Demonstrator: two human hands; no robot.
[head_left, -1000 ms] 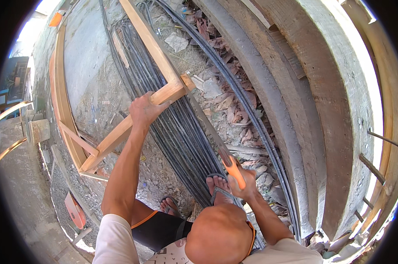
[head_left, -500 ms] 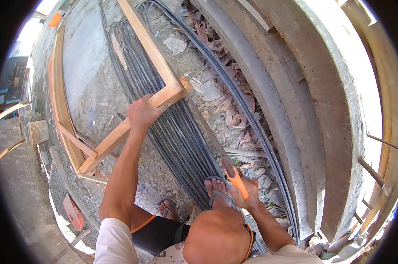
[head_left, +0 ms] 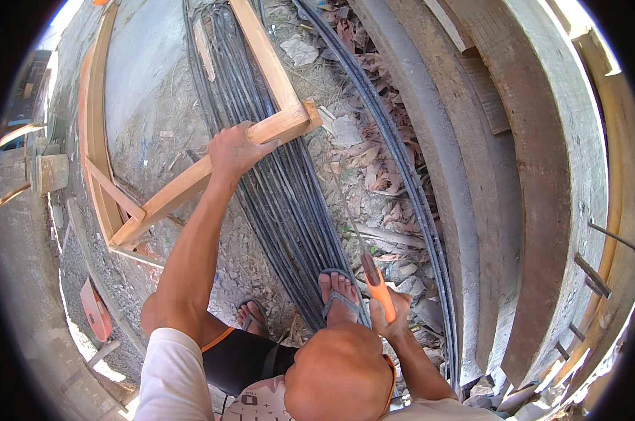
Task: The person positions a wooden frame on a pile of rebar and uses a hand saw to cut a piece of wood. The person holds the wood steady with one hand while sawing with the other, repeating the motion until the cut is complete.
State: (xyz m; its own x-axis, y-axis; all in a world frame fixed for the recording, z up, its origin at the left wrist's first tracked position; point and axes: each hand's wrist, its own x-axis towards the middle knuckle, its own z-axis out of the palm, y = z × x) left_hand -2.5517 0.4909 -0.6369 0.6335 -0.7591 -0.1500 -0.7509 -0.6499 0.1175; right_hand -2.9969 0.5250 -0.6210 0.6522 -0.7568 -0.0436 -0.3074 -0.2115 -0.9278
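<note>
the right side is filled by long, dirt-stained boards, and the ground to their left is covered by a bundle of dark rods. over the rods a wooden frame is held, its near corner pointed toward the boards. below that corner, an orange-handled saw is angled up; its blade is seen almost edge-on, and whether its tip is touching the wood cannot be told. the saw's handle is wrapped by the clenched fingers of the right hand. the frame's near bar is grasped by the left hand, close to the corner. by the look of it, the corner is already joined, while a short stub is left jutting beyond it; how deeply anything has been cut cannot be judged.
</note>
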